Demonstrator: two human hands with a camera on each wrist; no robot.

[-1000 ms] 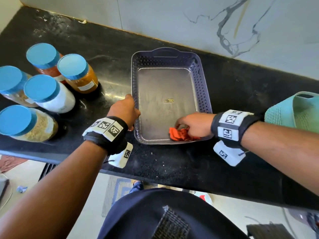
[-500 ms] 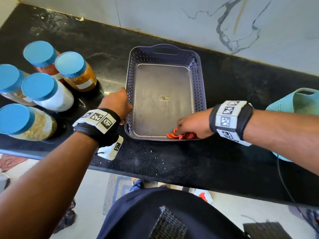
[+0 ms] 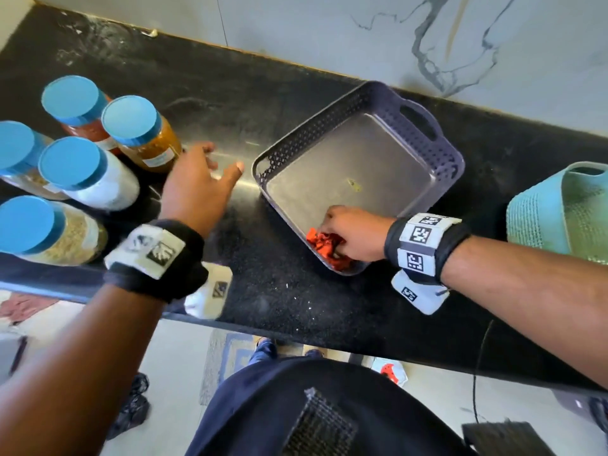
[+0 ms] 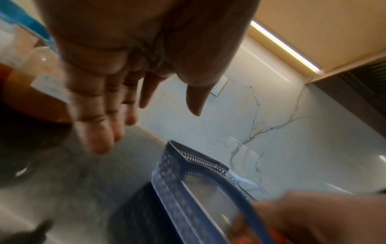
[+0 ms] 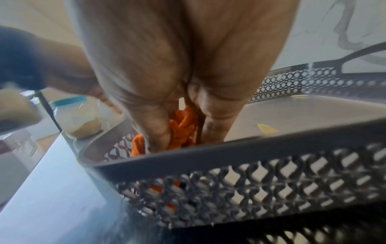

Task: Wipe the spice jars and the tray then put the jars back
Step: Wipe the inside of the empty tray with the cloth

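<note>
- Tray (image 3: 447,162) wiping is in hand: cloth (image 3: 324,246) is gripped by right hand (image 3: 357,233) in the near corner.
- Left hand (image 3: 194,189) is spread, empty, beside the jars (image 3: 144,133).
- Next, judged: yellow speck (image 3: 353,184) to be wiped.

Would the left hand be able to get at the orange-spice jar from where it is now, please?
Probably yes. The left hand is open with fingers spread, right beside the orange-spice jar, and nothing stands between them. The tray lies on its other side, and the right hand is busy there gripping the red cloth.
</note>
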